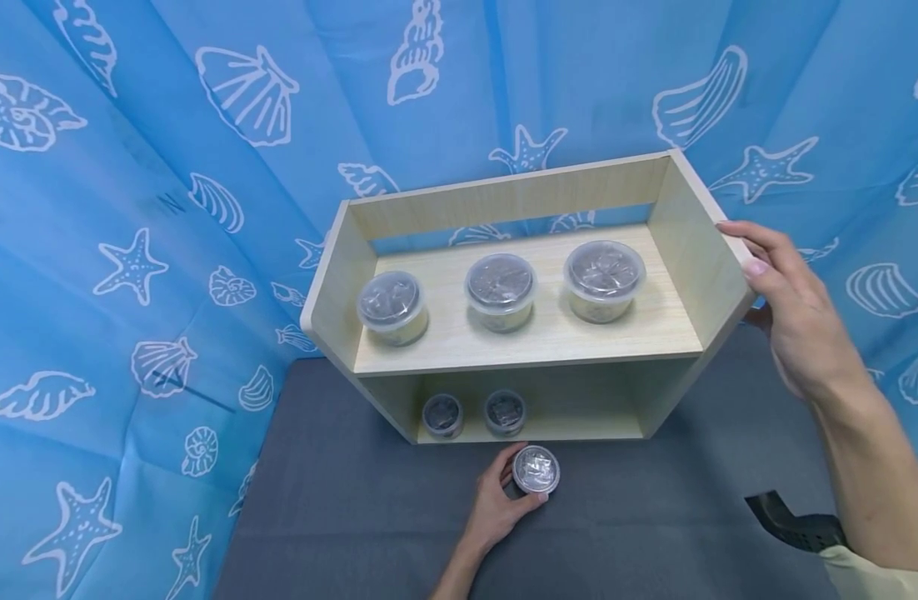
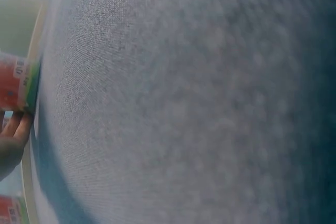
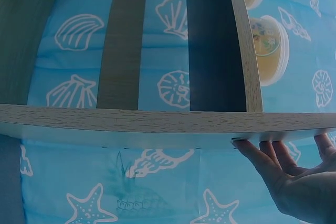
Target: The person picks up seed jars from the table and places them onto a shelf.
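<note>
A two-tier pale wooden shelf stands on the dark cloth. In front of its lower tier my left hand grips a small lidded tub, thumb on one side and fingers on the other. From the left wrist view, this tub has a red body with a green band. My right hand rests against the shelf's right side panel near the upper tier. Its fingers press on the panel's outer face in the right wrist view. Two more small tubs sit at the lower tier's left and middle.
On the upper tier stand three larger lidded tubs in a row. Behind and to the left hangs a blue curtain with white shell prints. Dark grey cloth covers the table around the shelf.
</note>
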Action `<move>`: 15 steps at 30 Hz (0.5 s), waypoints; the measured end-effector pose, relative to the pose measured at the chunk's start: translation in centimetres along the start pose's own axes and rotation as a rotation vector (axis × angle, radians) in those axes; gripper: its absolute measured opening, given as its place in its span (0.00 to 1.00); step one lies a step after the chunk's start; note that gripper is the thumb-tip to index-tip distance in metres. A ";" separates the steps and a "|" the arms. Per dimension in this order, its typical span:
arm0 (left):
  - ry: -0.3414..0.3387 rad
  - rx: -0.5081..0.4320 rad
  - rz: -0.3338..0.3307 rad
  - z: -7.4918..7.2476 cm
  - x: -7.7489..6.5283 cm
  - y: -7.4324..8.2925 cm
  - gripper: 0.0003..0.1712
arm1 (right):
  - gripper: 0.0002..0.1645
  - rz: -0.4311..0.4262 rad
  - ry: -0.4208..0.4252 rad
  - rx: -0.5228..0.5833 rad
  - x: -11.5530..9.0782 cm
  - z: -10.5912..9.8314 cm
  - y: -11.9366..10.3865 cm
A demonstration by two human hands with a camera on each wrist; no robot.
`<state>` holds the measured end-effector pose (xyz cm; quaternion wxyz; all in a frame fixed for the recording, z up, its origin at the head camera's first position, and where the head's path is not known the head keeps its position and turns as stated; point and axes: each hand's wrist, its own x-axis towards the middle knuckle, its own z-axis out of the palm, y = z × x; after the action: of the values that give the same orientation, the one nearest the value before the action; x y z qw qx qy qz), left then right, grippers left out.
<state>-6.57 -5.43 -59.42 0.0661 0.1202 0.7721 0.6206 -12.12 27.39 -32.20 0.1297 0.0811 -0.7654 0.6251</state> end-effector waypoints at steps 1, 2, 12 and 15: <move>0.001 0.004 0.005 0.1 0.1 -0.6 0.44 | 0.27 0.002 0.000 -0.011 0.0 0.0 0.0; 0.002 0.009 0.012 0.2 0.2 -1.1 0.44 | 0.27 0.001 -0.002 -0.004 0.0 0.1 0.0; -0.023 0.024 0.077 1.6 1.6 -0.3 0.41 | 0.26 -0.033 -0.009 0.138 0.1 -0.3 0.2; -0.028 0.035 0.088 2.1 2.0 0.2 0.41 | 0.26 -0.033 -0.001 0.079 0.0 -0.1 0.2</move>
<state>-7.98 -2.86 -59.64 0.0476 0.1640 0.7757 0.6075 -12.19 27.55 -32.38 0.1362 0.0993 -0.7387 0.6526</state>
